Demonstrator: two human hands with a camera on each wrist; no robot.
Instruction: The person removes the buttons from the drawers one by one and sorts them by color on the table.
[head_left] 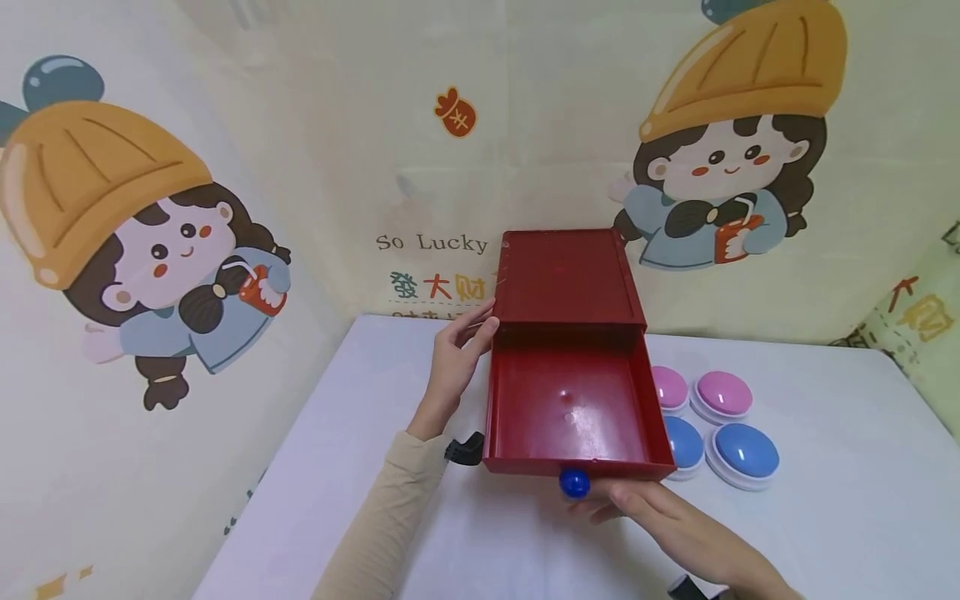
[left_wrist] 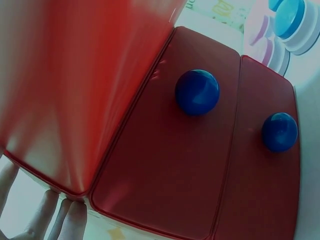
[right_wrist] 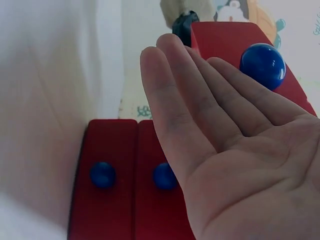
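A red drawer cabinet (head_left: 566,279) stands on the white table with its top drawer (head_left: 570,404) pulled far out. Nothing lies inside that drawer. My left hand (head_left: 453,362) rests against the cabinet's left side, fingertips (left_wrist: 74,220) at its edge in the left wrist view. Just right of the top drawer's blue knob (head_left: 574,483) is my right hand (head_left: 675,525), its fingers extended under the drawer front. The right wrist view shows its bare palm (right_wrist: 250,175) beside that knob (right_wrist: 263,66). Two lower drawers, with blue knobs (left_wrist: 197,92), are closed.
Right of the cabinet sit several round domes on white bases, pink ones (head_left: 724,393) behind and blue ones (head_left: 747,452) in front. A cloth wall (head_left: 337,167) with cartoon figures rises behind the table (head_left: 510,550) and along its left side.
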